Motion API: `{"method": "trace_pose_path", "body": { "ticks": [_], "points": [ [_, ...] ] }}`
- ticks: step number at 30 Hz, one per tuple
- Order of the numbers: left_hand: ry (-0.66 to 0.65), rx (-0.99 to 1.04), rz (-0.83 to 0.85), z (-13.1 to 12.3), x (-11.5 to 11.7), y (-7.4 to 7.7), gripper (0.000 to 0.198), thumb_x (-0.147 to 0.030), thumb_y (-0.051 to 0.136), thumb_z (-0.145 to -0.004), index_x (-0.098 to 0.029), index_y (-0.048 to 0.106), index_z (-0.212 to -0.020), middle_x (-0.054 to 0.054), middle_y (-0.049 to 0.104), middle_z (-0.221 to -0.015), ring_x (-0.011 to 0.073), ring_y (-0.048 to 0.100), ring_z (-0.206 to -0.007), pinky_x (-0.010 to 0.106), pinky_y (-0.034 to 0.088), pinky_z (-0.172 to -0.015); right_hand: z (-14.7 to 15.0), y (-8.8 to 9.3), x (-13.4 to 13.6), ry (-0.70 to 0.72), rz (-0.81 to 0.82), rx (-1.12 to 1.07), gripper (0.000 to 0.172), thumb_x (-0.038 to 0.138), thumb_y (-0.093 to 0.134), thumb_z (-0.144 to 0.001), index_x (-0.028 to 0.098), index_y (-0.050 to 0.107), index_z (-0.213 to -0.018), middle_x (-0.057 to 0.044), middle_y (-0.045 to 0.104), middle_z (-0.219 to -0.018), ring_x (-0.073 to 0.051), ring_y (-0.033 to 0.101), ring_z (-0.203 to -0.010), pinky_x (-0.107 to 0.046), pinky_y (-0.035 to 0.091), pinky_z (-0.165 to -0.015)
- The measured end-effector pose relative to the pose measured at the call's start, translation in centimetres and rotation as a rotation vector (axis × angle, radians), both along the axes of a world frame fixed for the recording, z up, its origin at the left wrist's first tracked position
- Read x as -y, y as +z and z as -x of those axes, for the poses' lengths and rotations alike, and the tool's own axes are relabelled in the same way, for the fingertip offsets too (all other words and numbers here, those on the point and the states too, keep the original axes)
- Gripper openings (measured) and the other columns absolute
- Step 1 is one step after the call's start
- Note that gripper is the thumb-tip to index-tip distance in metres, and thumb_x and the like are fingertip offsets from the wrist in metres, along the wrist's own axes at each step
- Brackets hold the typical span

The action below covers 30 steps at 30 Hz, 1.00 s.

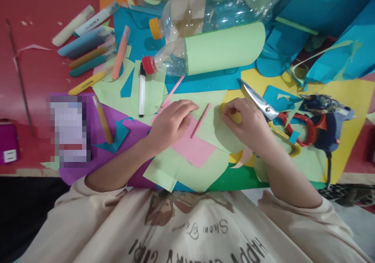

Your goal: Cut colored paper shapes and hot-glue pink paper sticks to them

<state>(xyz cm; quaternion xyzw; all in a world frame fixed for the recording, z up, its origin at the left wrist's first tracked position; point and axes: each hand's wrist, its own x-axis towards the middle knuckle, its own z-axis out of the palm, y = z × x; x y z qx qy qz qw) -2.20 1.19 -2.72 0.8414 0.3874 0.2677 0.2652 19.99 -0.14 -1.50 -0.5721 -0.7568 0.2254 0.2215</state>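
In the head view, the pink stick (pixel 201 120) lies loose between the two hands, partly over the pink paper (pixel 195 153) and partly over the pale green paper (pixel 215 99). The left hand (pixel 172 123) has bent fingers, low over the papers, and I can't tell if it grips anything. The right hand (pixel 249 124) is curled with its thumb near its pointing finger; a yellow bit (pixel 236 117) shows there, but I can't tell if it is pinched. The stick looks light and round, so a bump from either hand could make it roll away under the scraps. The scissors (pixel 258 99) lie just beside the right hand, so reaching that way without looking could mean a poke. The glue gun (pixel 331 124) is farther right; if it is hot, its tip could burn an arm or stick papers together.
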Motion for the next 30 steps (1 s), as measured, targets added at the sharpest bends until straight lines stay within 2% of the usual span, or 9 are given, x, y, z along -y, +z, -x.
{"method": "trace_pose_path", "body": {
  "ticks": [3, 8, 11, 15, 18, 20, 24, 27, 30],
  "points": [
    [0.011, 0.013, 0.026, 0.0, 0.0, 0.1, 0.022, -0.014, 0.040, -0.093, -0.015, 0.055, -0.108, 0.011, 0.065, -0.111, 0.0178, 0.060, -0.107, 0.033, 0.050, -0.091, -0.3, 0.6, -0.3, -0.022, 0.070, -0.061, 0.006, 0.021, 0.051, -0.082, 0.023, 0.048, -0.077, -0.002, 0.058, -0.071, -0.016, 0.052, -0.063, -0.029, 0.041, -0.057],
    [0.021, 0.018, 0.055, 0.2, 0.0, 0.0, 0.024, -0.017, 0.037, -0.094, -0.016, 0.055, -0.110, 0.010, 0.065, -0.112, 0.0170, 0.061, -0.104, 0.032, 0.051, -0.089, 0.1, 0.8, 0.3, 0.075, 0.088, 0.125, 0.018, 0.034, 0.062, -0.078, 0.020, 0.052, -0.077, -0.007, 0.059, -0.077, -0.023, 0.055, -0.075, -0.035, 0.041, -0.066],
    [0.022, 0.019, 0.068, 0.2, 0.0, 0.1, 0.025, -0.018, 0.036, -0.094, -0.015, 0.055, -0.110, 0.011, 0.065, -0.112, 0.0172, 0.061, -0.106, 0.032, 0.050, -0.091, 0.2, 0.9, 0.3, 0.097, 0.162, 0.125, 0.017, 0.030, 0.061, -0.078, 0.020, 0.049, -0.069, -0.004, 0.056, -0.070, -0.021, 0.053, -0.070, -0.033, 0.038, -0.062],
    [0.037, 0.067, 0.127, 0.2, 0.0, 0.4, 0.025, -0.026, 0.039, -0.095, -0.015, 0.057, -0.109, 0.011, 0.065, -0.114, 0.0188, 0.059, -0.111, 0.033, 0.050, -0.093, -0.7, 1.7, -0.4, -0.028, 0.290, -0.130, 0.022, 0.030, 0.058, -0.080, 0.022, 0.047, -0.063, 0.001, 0.048, -0.058, -0.014, 0.045, -0.055, -0.029, 0.034, -0.051],
    [0.084, 0.205, 0.255, 0.1, 0.1, 0.6, 0.032, -0.040, 0.046, -0.092, -0.016, 0.057, -0.111, 0.011, 0.063, -0.119, 0.0194, 0.058, -0.115, 0.033, 0.050, -0.095, -1.2, 2.0, -0.6, -0.187, 0.355, -0.533, 0.010, 0.030, 0.060, -0.080, 0.024, 0.056, -0.073, 0.002, 0.053, -0.060, -0.012, 0.047, -0.051, -0.027, 0.037, -0.048],
    [0.109, 0.342, 0.375, 0.0, 0.0, 0.7, 0.042, -0.051, 0.053, -0.086, -0.018, 0.056, -0.113, 0.010, 0.062, -0.120, 0.0190, 0.060, -0.112, 0.032, 0.051, -0.095, -0.8, 1.8, -0.2, -0.228, 0.398, -0.783, 0.006, 0.027, 0.063, -0.078, 0.025, 0.061, -0.083, 0.002, 0.059, -0.063, -0.012, 0.052, -0.053, -0.027, 0.041, -0.049],
    [0.145, 0.538, 0.583, 0.0, -0.2, 0.9, 0.054, -0.059, 0.068, -0.070, -0.019, 0.058, -0.105, 0.008, 0.069, -0.100, 0.0160, 0.067, -0.089, 0.025, 0.056, -0.076, 1.5, 1.4, 0.9, -0.232, 0.544, -0.880, 0.013, 0.025, 0.068, -0.074, 0.022, 0.061, -0.085, 0.006, 0.053, -0.054, -0.010, 0.049, -0.046, -0.024, 0.041, -0.043],
    [0.215, 0.535, 0.605, -0.1, -0.3, 1.3, 0.034, -0.048, 0.072, -0.070, -0.018, 0.061, -0.083, 0.000, 0.064, -0.074, 0.0095, 0.061, -0.063, 0.018, 0.051, -0.055, 2.9, 1.4, 1.3, -0.189, 0.572, -0.890, 0.016, 0.027, 0.071, -0.071, 0.021, 0.056, -0.075, 0.008, 0.047, -0.050, -0.008, 0.047, -0.043, -0.020, 0.040, -0.039],
    [0.235, 0.511, 0.530, -0.2, -0.3, 1.5, 0.017, -0.031, 0.069, -0.074, -0.017, 0.060, -0.071, -0.003, 0.057, -0.063, 0.0067, 0.054, -0.054, 0.016, 0.045, -0.048, 3.2, 1.6, 1.2, -0.158, 0.559, -0.911, 0.022, 0.030, 0.074, -0.067, 0.020, 0.055, -0.073, 0.007, 0.048, -0.055, -0.007, 0.049, -0.046, -0.019, 0.044, -0.039]
  ]
}}
